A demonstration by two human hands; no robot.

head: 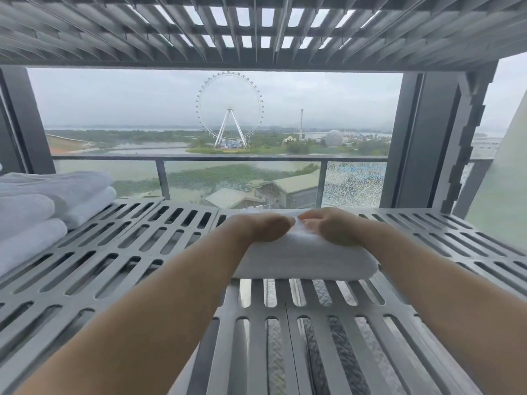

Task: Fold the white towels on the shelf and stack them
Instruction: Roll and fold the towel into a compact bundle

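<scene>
- Beyond the window glass [356,109] lie a grey sky, water, green land and a big Ferris wheel [229,109], with a balcony railing [216,158] crossing the lower part of the pane.
- Grey slotted metal forms the shelf [119,252] in front of the glass, and another slotted level [256,29] runs overhead.
- At the shelf's left end sits a stack of folded white towels [37,206].
- Near the middle of the shelf lies one folded white towel [302,258], flat on the slats.
- Both bare forearms reach forward to it.
- On the towel's top, the left hand [262,228] rests palm down, fingers held together and curled over the far fold.
- Just beside it, the right hand [330,226] presses down too, its fingers close together and bent; whether they pinch cloth cannot be told.
</scene>
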